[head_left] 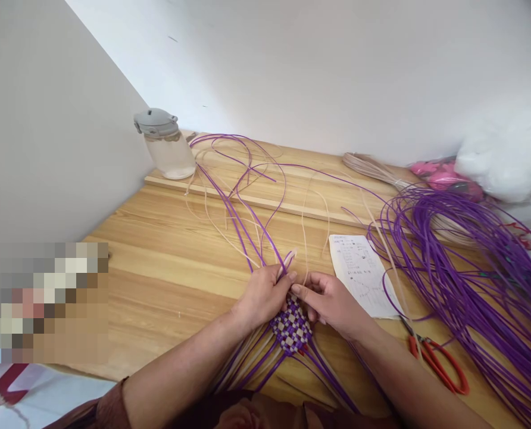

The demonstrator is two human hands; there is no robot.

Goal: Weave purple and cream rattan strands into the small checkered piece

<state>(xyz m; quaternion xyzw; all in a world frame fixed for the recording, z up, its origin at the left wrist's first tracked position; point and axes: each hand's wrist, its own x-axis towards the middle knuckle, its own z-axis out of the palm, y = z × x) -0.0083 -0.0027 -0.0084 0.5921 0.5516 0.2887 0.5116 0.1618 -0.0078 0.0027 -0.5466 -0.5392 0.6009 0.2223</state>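
A small woven piece (pixel 292 326) of purple and beige strands lies at the table's front, with long loose strands running out from it on several sides. My left hand (pixel 265 292) is closed at its upper left edge, thumb pressed down, with purple strands (pixel 269 241) passing up from the fingers. Close beside it, my right hand (pixel 328 298) pinches at the top of the weave, its thumb tip almost meeting the left thumb. A thin beige strand (pixel 305 238) rises near the right fingers. The exact strand ends between the fingertips are hidden.
Right of my hands lie a handwritten sheet (pixel 361 274), red-handled scissors (pixel 439 363) and a big purple bundle of strands (pixel 453 262). A lidded jar (pixel 167 146) stands at the back left. Behind are a beige coil (pixel 372 170) and a white plastic bag (pixel 506 149).
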